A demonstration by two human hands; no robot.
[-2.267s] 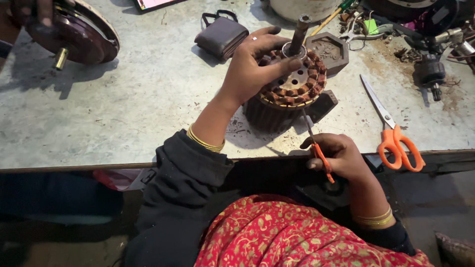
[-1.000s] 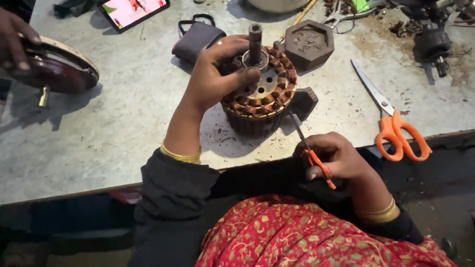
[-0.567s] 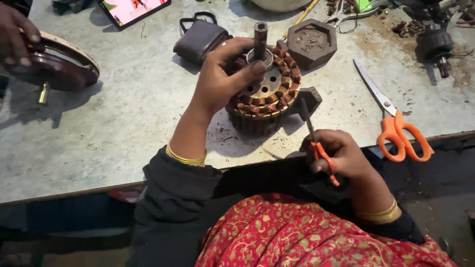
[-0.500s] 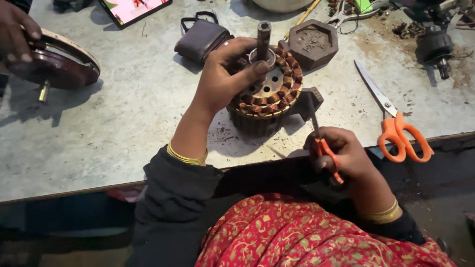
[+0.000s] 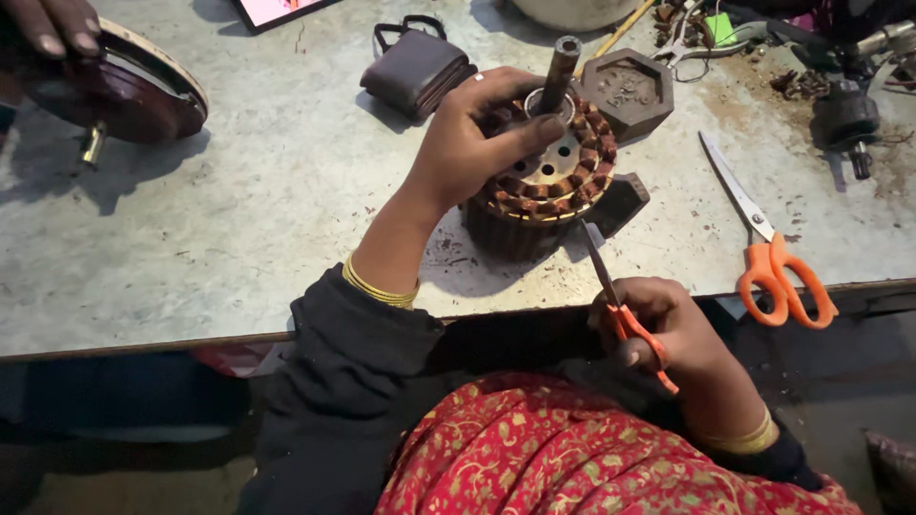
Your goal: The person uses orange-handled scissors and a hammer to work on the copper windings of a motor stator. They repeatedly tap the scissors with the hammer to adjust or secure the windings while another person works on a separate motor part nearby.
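My left hand (image 5: 472, 138) grips a round motor stator (image 5: 549, 186) with copper windings and a steel shaft (image 5: 559, 62) standing up from its centre. The stator rests on the worn grey table (image 5: 239, 219). My right hand (image 5: 658, 329) holds small orange-handled snips (image 5: 620, 300) just off the table's front edge. Their blades point up at the stator's near rim.
Large orange-handled scissors (image 5: 773, 248) lie at the right front edge. A hexagonal metal block (image 5: 627, 91) and a dark pouch (image 5: 417, 72) sit behind the stator. Another person's hand (image 5: 52, 21) rests on a brown round motor cover (image 5: 119, 95) at far left. Tools and scrap clutter the back right.
My right hand has raised the snips so their tips come closer to the stator's rim. My left hand keeps its grip on the stator, which is tilted slightly differently.
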